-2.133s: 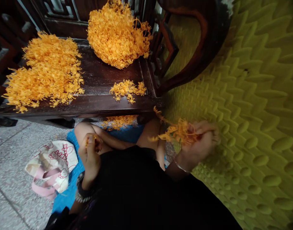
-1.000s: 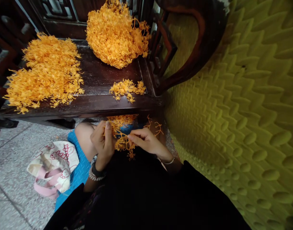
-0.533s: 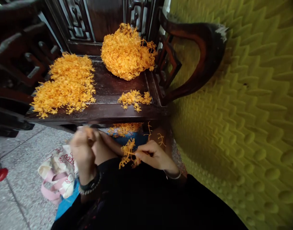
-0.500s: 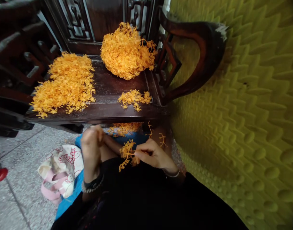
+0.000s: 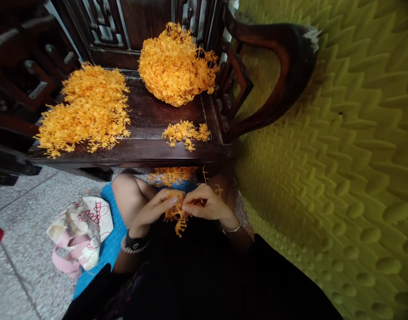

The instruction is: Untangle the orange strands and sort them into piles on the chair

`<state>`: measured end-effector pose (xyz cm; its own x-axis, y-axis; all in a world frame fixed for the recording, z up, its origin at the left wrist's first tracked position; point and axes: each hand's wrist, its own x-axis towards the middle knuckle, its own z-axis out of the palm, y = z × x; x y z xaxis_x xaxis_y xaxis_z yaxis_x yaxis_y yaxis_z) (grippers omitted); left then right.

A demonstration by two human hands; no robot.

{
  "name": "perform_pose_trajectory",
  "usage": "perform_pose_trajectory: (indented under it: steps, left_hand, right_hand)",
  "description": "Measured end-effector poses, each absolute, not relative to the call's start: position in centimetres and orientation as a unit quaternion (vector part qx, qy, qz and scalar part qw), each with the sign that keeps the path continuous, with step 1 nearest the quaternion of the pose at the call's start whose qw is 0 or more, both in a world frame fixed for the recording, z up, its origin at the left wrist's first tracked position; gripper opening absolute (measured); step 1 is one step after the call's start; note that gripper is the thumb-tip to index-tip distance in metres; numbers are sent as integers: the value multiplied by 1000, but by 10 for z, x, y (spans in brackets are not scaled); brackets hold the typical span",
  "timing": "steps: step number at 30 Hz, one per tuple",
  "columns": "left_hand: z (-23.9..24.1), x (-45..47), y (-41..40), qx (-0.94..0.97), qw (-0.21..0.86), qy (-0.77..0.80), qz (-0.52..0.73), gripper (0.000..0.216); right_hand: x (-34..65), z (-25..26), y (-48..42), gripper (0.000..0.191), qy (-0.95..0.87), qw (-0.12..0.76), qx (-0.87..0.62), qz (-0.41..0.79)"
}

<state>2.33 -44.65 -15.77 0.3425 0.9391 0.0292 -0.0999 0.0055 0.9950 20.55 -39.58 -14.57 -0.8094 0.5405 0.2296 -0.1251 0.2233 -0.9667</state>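
Observation:
Orange branching plastic-like pieces (image 5: 180,222) hang in a small tangled cluster over my lap, in the lower middle of the head view. My left hand (image 5: 157,205) pinches the cluster from the left, thumb uppermost. From the right, my right hand (image 5: 206,202) closes thumb and fingers on it, with fingertips almost touching the left ones. More orange strands show inside the curl of the right hand. The exact piece between the fingertips is hidden.
On the dark wooden bench (image 5: 144,118) lie a wide orange pile (image 5: 87,109), a tall orange heap (image 5: 177,66) and a small orange pile (image 5: 186,132). A carved armrest (image 5: 284,75) borders a yellow textured wall (image 5: 340,155). A cloth bag (image 5: 89,226) rests beside a blue mat (image 5: 115,240).
My left hand has come down and right from above my knee to the orange cluster, meeting my right hand. The right hand still holds the cluster. The view has shifted slightly.

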Motion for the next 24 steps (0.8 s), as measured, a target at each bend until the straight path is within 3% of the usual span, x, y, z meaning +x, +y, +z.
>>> perform_pose_trajectory:
  steps: [3,6,9,12,19,24]
  left_hand:
    - [-168,25,-447,575,603,380,402,44]
    - [-171,32,-447,591,494,469,431,38]
    - [-173,40,-447,604,371,540,454,34]
    - [-175,44,-447,600,348,560,453,30]
    - [-170,34,-453,527,503,498,471,38]
    - [-165,36,-462,387,666,407,491,41]
  right_hand:
    - [207,-137,-397,28,-745,225,-200,595]
    - [205,-130,-400,36,-776,208,-306,510]
    - [197,-130,-404,31,-787,222,-364,445]
    - [191,-134,-406,26,-782,231,-372,444]
    - [197,-137,-408,26,-734,170,-304,582]
    - [201,-137,-412,25,-688,205,-243,652]
